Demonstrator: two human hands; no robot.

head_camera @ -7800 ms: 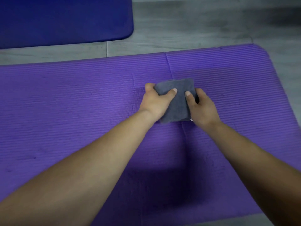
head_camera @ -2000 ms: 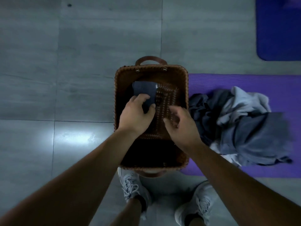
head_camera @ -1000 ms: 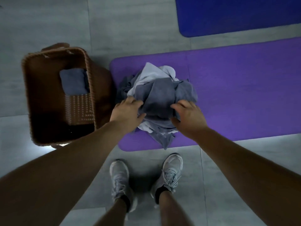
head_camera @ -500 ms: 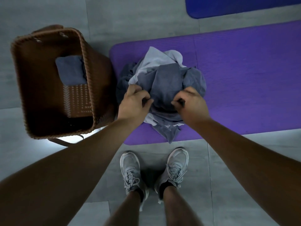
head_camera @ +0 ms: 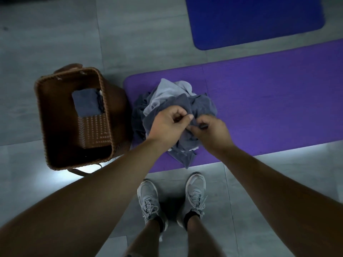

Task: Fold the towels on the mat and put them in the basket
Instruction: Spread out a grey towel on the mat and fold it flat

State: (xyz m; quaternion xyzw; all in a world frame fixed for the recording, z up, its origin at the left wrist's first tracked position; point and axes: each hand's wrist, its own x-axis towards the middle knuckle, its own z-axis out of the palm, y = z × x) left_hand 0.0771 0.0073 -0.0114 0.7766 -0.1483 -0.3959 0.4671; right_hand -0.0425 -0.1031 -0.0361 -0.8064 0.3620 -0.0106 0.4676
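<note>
A heap of crumpled grey towels (head_camera: 167,101) lies on the left end of the purple mat (head_camera: 269,101). My left hand (head_camera: 167,125) and my right hand (head_camera: 211,132) are close together over the heap, each pinching the dark grey towel (head_camera: 201,106) on top. Left of the mat stands a brown woven basket (head_camera: 55,127) with a folded dark grey towel (head_camera: 86,102) at its far end.
A dark blue mat (head_camera: 254,19) lies on the grey tile floor beyond the purple one. My feet in grey sneakers (head_camera: 150,203) stand on the floor just in front of the purple mat's near edge. The basket's handle (head_camera: 66,68) sticks out behind it.
After laying the folded towel in the basket, both hands moved to the heap. In the last half second they drew closer together and gathered the dark grey top towel.
</note>
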